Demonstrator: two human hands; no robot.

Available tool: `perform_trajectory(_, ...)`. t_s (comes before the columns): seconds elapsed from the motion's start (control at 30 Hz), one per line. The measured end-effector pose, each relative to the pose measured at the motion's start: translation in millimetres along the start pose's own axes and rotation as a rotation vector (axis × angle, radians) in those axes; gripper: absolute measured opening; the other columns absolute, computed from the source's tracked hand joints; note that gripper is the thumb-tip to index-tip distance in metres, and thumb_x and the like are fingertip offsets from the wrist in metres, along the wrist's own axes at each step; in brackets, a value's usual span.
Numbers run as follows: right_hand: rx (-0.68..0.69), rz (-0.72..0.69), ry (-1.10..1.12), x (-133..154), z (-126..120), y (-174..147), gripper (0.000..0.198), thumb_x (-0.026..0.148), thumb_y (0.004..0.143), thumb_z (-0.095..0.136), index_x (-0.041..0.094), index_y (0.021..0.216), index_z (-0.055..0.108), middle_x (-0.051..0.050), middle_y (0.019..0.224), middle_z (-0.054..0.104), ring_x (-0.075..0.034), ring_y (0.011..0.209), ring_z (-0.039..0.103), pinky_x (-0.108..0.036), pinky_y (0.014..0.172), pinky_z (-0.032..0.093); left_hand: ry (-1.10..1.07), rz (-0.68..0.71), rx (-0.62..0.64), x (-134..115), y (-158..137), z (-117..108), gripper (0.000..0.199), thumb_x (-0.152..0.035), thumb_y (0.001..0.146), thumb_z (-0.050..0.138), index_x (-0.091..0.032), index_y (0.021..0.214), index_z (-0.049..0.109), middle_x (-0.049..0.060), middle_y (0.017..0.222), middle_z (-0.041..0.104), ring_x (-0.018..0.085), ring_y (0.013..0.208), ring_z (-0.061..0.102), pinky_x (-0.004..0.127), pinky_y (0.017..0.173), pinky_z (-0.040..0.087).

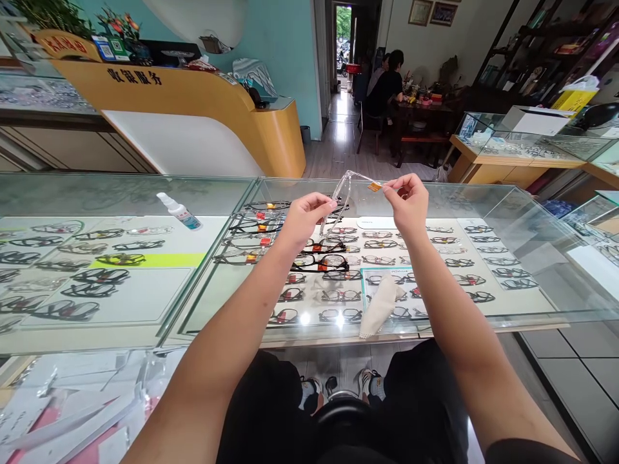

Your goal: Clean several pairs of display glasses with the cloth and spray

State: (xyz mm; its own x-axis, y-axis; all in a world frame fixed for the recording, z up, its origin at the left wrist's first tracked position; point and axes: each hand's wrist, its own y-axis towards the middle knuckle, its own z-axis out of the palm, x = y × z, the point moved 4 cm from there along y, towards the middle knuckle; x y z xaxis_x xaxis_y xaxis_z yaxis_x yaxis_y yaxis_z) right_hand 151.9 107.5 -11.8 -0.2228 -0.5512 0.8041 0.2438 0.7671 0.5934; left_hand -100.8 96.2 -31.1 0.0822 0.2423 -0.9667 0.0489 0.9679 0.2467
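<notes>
A pair of clear-framed eyeglasses (349,177) is held up above the glass display case (483,193). My left hand (309,219) pinches the frame at its left side. With thumb and forefinger, my right hand (407,201) grips the end of an unfolded temple arm, beside a small orange tag (374,186). Below the hands, several dark-framed glasses (333,262) rest on the glass top. A pale cleaning cloth (380,307) lies crumpled on the glass near my right forearm. To the left stands a white spray bottle (178,211).
Rows of glasses (468,280) fill the case. Papers and plastic sleeves (91,412) lie at lower left. Behind the case is a curved wooden counter (193,96). A person in black (387,87) sits at a far table, with another person partly hidden beside them.
</notes>
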Motion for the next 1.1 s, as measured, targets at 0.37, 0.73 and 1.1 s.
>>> perform_trajectory(0.37, 0.101, -0.204, -0.033, 25.3, 12.1, -17.0, 0.014, 0.026, 0.090, 0.072, 0.027, 0.087, 0.058, 0.002, 0.085, 0.063, -0.018, 0.082, 0.058, -0.037, 0.082, 0.049, -0.009, 0.005, -0.088, 4.2, -0.8, -2.5, 0.036, -0.051, 0.072, 0.096, -0.021, 0.083, 0.080, 0.004, 0.084, 0.071, 0.015, 0.076, 0.059, 0.028, 0.068, 0.049)
perform_trajectory(0.73, 0.444, 0.242, 0.458, 6.5, 43.6, -27.4, 0.057, 0.063, 0.073, 0.098, 0.027, 0.085, 0.055, 0.002, 0.086, 0.067, -0.016, 0.080, 0.063, -0.039, 0.088, 0.059, -0.045, 0.018, -0.064, -0.2, -9.9, 9.2, 0.048, -0.061, 0.069, 0.099, -0.020, 0.087, 0.079, 0.003, 0.089, 0.072, 0.015, 0.080, 0.063, 0.031, 0.077, 0.060)
perform_trajectory(1.1, 0.433, 0.375, 0.585, 3.9, 48.4, -31.1, 0.058, 0.058, 0.074, 0.099, 0.029, 0.095, 0.053, 0.006, 0.077, 0.063, -0.013, 0.074, 0.058, -0.031, 0.076, 0.051, 0.022, 0.089, 0.020, 3.1, -18.8, 26.2, 0.040, -0.057, 0.078, 0.094, -0.021, 0.088, 0.080, 0.004, 0.089, 0.075, 0.015, 0.077, 0.065, 0.030, 0.075, 0.058)
